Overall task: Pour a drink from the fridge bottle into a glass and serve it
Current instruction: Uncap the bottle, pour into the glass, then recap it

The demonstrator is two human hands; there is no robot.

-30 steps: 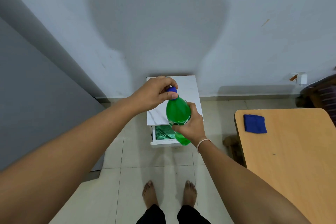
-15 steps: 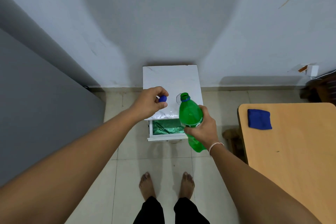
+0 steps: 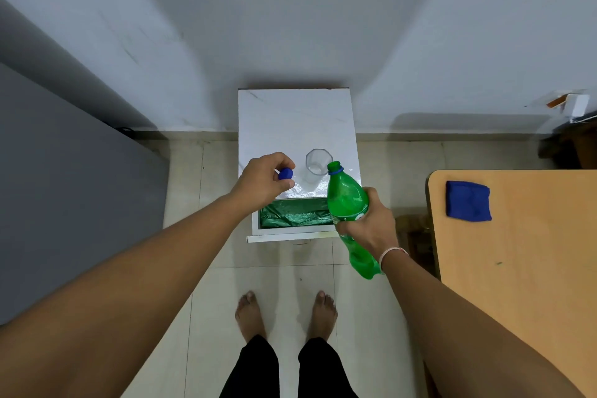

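Observation:
My right hand [image 3: 370, 225] grips a green plastic bottle [image 3: 347, 200] round its middle. The bottle is uncapped and leans slightly, with its open mouth up by the rim of a clear empty glass [image 3: 317, 165]. The glass stands upright near the front of a small white cabinet top [image 3: 290, 119]. My left hand [image 3: 265, 180] pinches the blue bottle cap [image 3: 285, 174] between thumb and fingers, just left of the glass and above the cabinet's front left corner.
Below the cabinet top a drawer [image 3: 290, 233] stands pulled out, lined with green plastic. A wooden table [image 3: 523, 268] at the right carries a folded blue cloth [image 3: 468, 201]. A grey panel [image 3: 64, 171] fills the left. My bare feet [image 3: 286, 313] stand on the tiled floor.
My left hand twisted the blue cap off the bottle and drew it away to the left. The bottle dropped lower and to the right, uncovering the glass on the cabinet.

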